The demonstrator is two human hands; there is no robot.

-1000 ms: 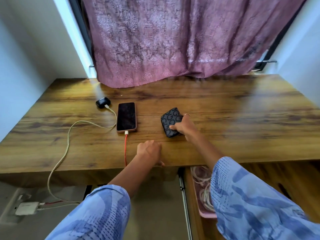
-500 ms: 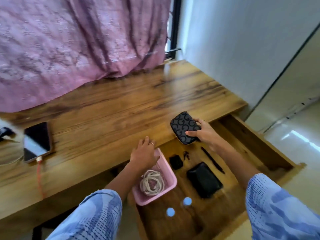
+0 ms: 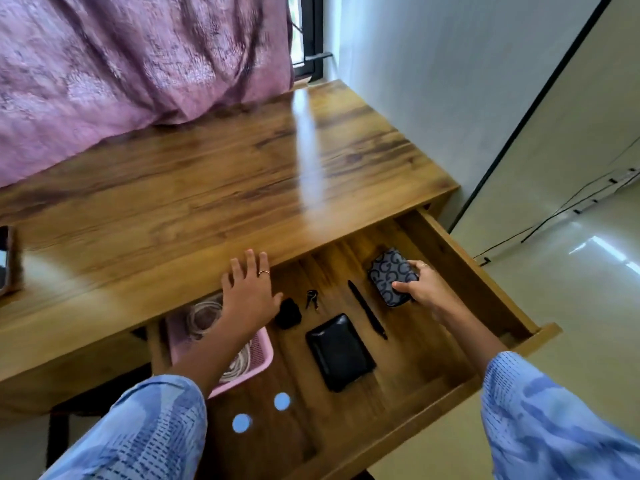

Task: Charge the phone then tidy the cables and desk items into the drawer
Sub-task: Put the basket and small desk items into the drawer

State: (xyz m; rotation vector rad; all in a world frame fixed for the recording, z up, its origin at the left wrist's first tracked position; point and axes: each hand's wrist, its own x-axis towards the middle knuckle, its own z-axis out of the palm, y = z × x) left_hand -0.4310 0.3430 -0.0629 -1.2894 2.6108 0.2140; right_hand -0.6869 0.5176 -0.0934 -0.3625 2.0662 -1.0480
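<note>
Right hand (image 3: pixel 420 289) grip: thumb on the near edge, fingers over the far side of the patterned pouch (image 3: pixel 393 275), holding it low in the open drawer (image 3: pixel 491 292), at the drawer's far right corner. Can't tell if the pouch already touches the drawer floor or is just above it. Left hand (image 3: pixel 247 291) grip wide, fingers spread, holding nothing, hovering over the front edge of the tabletop (image 3: pixel 214 188) and the drawer's left part.

Also in the drawer: black pen (image 3: pixel 367 309) just left of the pouch, lying lengthwise; small keys (image 3: pixel 311 298); small black object (image 3: pixel 288 314), can't identify it; black wallet (image 3: pixel 340 352) near the middle; pink basket (image 3: pixel 258 358) at the left side with coiled cables (image 3: pixel 204 315) inside, partly under the left forearm. Two round blue dots (image 3: pixel 261 412) on the drawer floor near the front. Phone (image 3: pixel 5 259) sits at the tabletop's left edge, mostly cut off; charging lead not visible here.

Step in hand, as judged: tidying stage, placing the pouch into the drawer; cables look already stowed. Next move calls for: set the pouch flat in the free space right of the pen, open the grip, lift clear without nudging the pen. Then check the tabletop for leftovers and push the drawer shut, hands clear of the edge.
</note>
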